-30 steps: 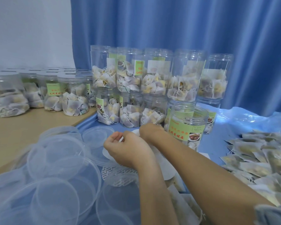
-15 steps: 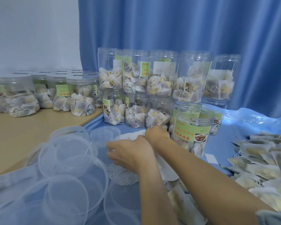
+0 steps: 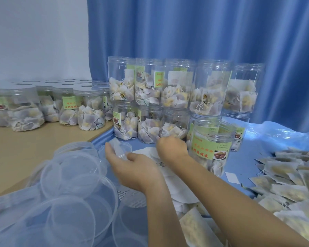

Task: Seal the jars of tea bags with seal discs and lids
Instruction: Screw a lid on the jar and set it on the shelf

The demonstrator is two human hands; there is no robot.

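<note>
Curtain (image 3: 203, 41) in blue folds is filling the back of the room, with a pale wall (image 3: 36, 36) showing to its left. Blue sheeting (image 3: 268, 139) is covering the right part of the work surface, while a tan tabletop (image 3: 25, 145) is carrying a row of lidded jars (image 3: 89, 107) on the left. Stacked jars (image 3: 168, 97) of tea bags are standing two tiers high against the curtain, the top tier apparently lacking lids. Clear lids (image 3: 70, 177) are lying in a loose heap at the near left, and flat tea sachets (image 3: 292, 175) are spreading across the near right.

One open jar (image 3: 212, 143), labelled green and holding tea bags, is standing in front of the stack, just beside the right hand (image 3: 171, 147). That hand is reaching down to the pile of white seal discs (image 3: 150, 152); its fingers are hidden, so I cannot tell whether it is gripping anything. The left hand (image 3: 130, 166) is lying palm up with fingers loosely curled, and something small, pale and blurred (image 3: 117, 147) is resting at its fingertips, probably a disc.

Judging by this, the disc-picking step is under way. Next, a single disc is needing to be separated from the pile and laid flat over the open jar's mouth, then a lid taken from the heap.
</note>
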